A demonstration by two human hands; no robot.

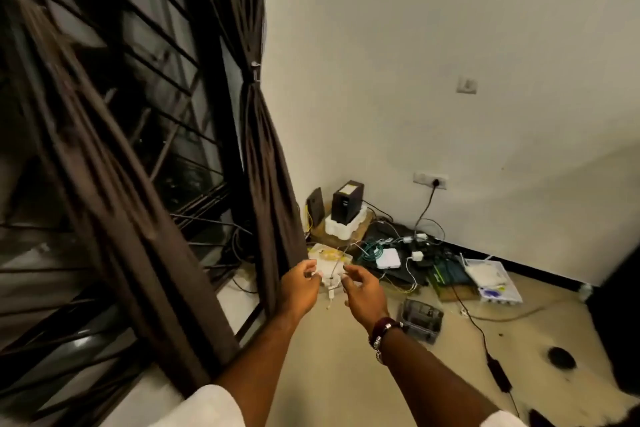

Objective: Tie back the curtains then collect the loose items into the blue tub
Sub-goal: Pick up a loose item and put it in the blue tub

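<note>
I am pinching a thin white cord (331, 276) between my left hand (300, 284) and right hand (363, 291). The tied dark brown fabric curtain (263, 149) is hanging at twelve o'clock.

Single head-worn view, forward and down toward a curtained window corner.

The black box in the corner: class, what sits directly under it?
The black box stands on a white foam block, which rests on a brown cardboard piece. Whatever lies beneath the cardboard is covered.
</note>
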